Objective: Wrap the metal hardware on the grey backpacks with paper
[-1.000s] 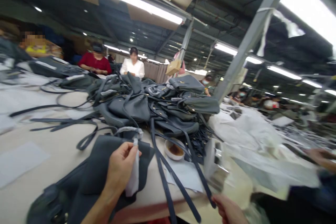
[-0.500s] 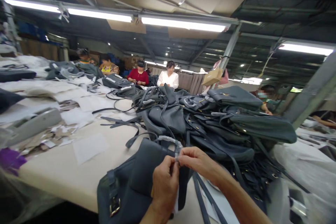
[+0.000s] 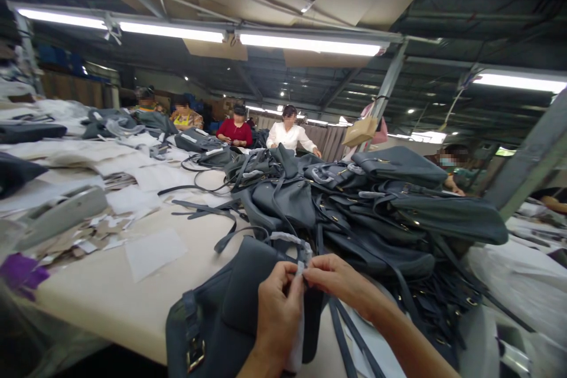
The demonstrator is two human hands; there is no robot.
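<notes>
A dark blue-grey bag (image 3: 245, 283) rests on the front edge of the table, with a buckled strap (image 3: 193, 331) on its left side. Its handle (image 3: 287, 238) is covered in pale, translucent wrapping. At the near end of that handle, my left hand (image 3: 280, 307) pinches a strip of the pale wrapping (image 3: 300, 267) between thumb and fingers. My right hand (image 3: 334, 277) meets it from the right, fingertips pinched at the same spot. The fingertips partly hide the wrapped handle end.
Many similar bags (image 3: 372, 218) are heaped behind and to the right. Left on the table (image 3: 106, 298) lie a white sheet (image 3: 155, 253), paper scraps (image 3: 91, 235), a grey tape dispenser (image 3: 66, 212) and purple material (image 3: 24, 274). Another grey device (image 3: 482, 342) stands at right. Several co-workers (image 3: 290, 133) work beyond.
Both hands stay at the handle end; the pale strip now shows more above my left fingertips. The view has shifted slightly. A co-worker in white has stretched an arm out to the side.
</notes>
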